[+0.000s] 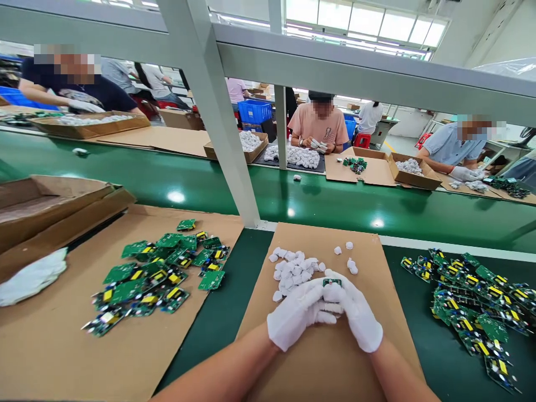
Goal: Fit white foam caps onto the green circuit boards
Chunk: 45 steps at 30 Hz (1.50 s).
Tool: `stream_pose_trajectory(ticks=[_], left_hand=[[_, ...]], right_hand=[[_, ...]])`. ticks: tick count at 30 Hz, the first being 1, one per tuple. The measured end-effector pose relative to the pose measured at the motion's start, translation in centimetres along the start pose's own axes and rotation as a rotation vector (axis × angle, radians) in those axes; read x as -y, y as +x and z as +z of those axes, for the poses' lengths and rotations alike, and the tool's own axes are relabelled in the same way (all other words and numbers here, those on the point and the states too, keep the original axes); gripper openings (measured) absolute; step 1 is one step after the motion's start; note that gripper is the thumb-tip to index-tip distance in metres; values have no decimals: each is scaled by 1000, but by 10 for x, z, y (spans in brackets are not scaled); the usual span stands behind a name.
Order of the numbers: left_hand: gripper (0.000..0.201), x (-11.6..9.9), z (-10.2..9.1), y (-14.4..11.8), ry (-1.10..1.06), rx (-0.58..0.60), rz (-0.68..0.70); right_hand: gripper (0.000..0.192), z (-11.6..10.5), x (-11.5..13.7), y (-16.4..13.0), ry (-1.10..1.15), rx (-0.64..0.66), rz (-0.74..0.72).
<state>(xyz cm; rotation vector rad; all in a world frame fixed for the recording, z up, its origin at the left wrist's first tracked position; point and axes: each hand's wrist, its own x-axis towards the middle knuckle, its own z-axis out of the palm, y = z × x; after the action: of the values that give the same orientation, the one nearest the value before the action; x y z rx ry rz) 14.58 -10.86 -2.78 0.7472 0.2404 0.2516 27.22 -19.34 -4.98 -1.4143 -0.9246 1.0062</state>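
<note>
Both my hands wear white gloves and meet over a brown cardboard sheet [326,357]. Between the fingertips of my left hand [299,310] and my right hand [355,310] is a small green circuit board [332,282]. A rounded white piece shows just below the board, partly covered by the fingers; I cannot tell whether the two are joined. Beyond my left hand lies a heap of small white pieces [293,271]. A few more white pieces [352,266] are scattered on the cardboard past my right hand.
Green circuit boards with yellow parts lie piled at left [154,273] and right [477,301]. An open cardboard box [58,206] and a white glove [33,279] are far left. A metal post [226,111] rises ahead. Beyond the green conveyor belt [201,192] sit several people.
</note>
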Motion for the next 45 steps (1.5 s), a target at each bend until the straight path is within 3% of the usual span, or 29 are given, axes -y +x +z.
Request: stream_pose_trajectory(ticks=[7, 11, 16, 18, 21, 23, 27, 30, 31, 32, 35, 38, 42, 45], left_hand=[[29, 2, -1, 2, 170, -119, -66], [25, 4, -3, 2, 171, -101, -44], [26, 0, -7, 3, 73, -121, -54], [27, -6, -7, 2, 0, -117, -41], [24, -20, -1, -1, -97, -123, 9], [19, -29, 2, -4, -79, -133, 66], [23, -51, -6, 4, 232, -186, 118], [35, -74, -33, 32, 730, -416, 279], [38, -82, -45, 44, 975, -480, 272], [38, -90, -57, 57, 1059, -533, 276], [30, -111, -92, 90, 1228, -661, 263], [27, -124, -115, 110, 1380, -780, 209], [36, -129, -125, 113, 1505, -886, 178], [39, -128, -123, 97, 1583, -844, 197]], right_hand=[[43, -1, 5, -1, -210, 36, -84], [41, -1, 2, -1, -366, -13, -173], [50, -12, 0, -1, -304, 46, -179], [53, -25, -1, 3, -324, -94, -168], [49, -45, -7, 17, -594, -403, -124], [47, -53, -13, 28, -843, -441, -106], [51, -51, -23, 37, -1125, -259, -156], [44, -47, -25, 35, -1220, -212, -157], [42, -47, -25, 34, -1240, -194, -168], [40, -49, -25, 34, -1250, -177, -186], [37, -54, -28, 34, -1274, -190, -223], [41, -52, -34, 34, -1373, -192, -211], [58, -38, -39, 27, -1419, -5, -236], [64, -39, -37, 24, -1410, 79, -193]])
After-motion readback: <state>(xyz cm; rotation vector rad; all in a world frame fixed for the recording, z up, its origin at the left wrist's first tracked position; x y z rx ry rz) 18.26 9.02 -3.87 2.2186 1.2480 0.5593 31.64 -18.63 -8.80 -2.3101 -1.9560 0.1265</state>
